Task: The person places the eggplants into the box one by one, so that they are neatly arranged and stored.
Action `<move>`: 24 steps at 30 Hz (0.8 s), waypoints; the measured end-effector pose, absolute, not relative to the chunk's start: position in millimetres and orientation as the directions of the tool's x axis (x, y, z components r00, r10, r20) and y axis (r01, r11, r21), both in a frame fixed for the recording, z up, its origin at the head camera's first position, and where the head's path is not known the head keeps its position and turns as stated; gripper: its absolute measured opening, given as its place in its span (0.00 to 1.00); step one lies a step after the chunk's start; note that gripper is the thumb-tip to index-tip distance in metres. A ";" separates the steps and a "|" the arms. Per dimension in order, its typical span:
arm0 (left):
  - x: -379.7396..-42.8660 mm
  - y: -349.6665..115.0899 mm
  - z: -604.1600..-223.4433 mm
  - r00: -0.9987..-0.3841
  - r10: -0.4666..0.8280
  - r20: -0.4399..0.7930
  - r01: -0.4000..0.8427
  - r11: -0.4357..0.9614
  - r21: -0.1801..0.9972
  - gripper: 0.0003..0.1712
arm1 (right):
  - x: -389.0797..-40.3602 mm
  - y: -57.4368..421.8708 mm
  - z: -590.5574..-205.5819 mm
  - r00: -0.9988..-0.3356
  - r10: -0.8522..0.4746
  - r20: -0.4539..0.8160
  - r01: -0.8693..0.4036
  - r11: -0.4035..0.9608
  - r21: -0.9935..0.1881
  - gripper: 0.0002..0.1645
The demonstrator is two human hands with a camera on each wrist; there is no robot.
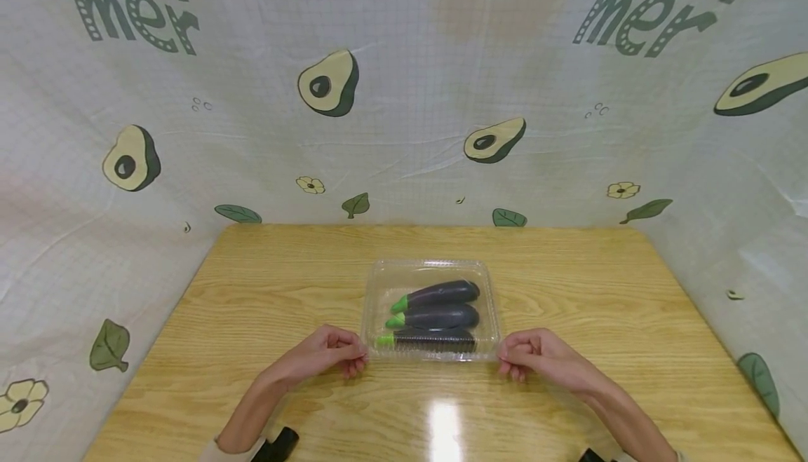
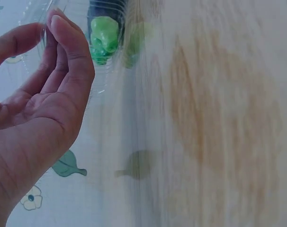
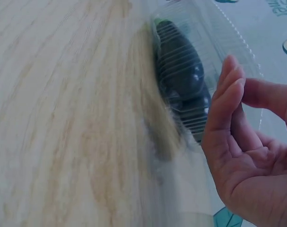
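Observation:
A clear plastic container (image 1: 370, 301) with ribbed walls rests on the wooden table. Three dark purple eggplants with green stem ends lie side by side in it: the rear eggplant (image 1: 445, 292), the middle eggplant (image 1: 442, 316) and the front eggplant (image 1: 435, 341), seen through the front wall. At the front left corner, my left hand (image 1: 331, 352) pinches the container's edge between thumb and fingers. My right hand (image 1: 539, 355) pinches the edge at the front right corner. In the right wrist view an eggplant (image 3: 181, 61) shows through the plastic beside that hand.
The wooden table (image 1: 265, 273) runs back to a pale cloth (image 1: 404, 167) printed with avocados and leaves, which hangs behind and on both sides. A bright light reflection lies on the table in front of the container. Dark wrist-worn devices (image 1: 278, 444) show at the bottom edge.

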State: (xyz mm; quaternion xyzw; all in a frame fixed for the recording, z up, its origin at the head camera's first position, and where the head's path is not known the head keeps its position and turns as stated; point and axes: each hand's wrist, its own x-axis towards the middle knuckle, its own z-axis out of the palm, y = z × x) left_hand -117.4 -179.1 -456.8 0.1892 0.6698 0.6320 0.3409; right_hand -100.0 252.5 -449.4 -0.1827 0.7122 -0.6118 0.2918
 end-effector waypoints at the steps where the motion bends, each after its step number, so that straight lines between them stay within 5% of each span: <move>1: -117.1 -178.8 -457.0 -0.699 0.682 -0.217 -0.178 0.128 0.976 0.24 | -100.1 252.2 -449.0 -0.766 -0.612 -0.197 0.098 0.191 -0.977 0.22; 24: -116.4 -182.8 -455.2 -0.777 0.578 -0.249 -0.153 0.210 0.966 0.21 | -102.3 261.7 -445.7 -0.805 -0.539 -0.247 0.114 0.268 -0.957 0.20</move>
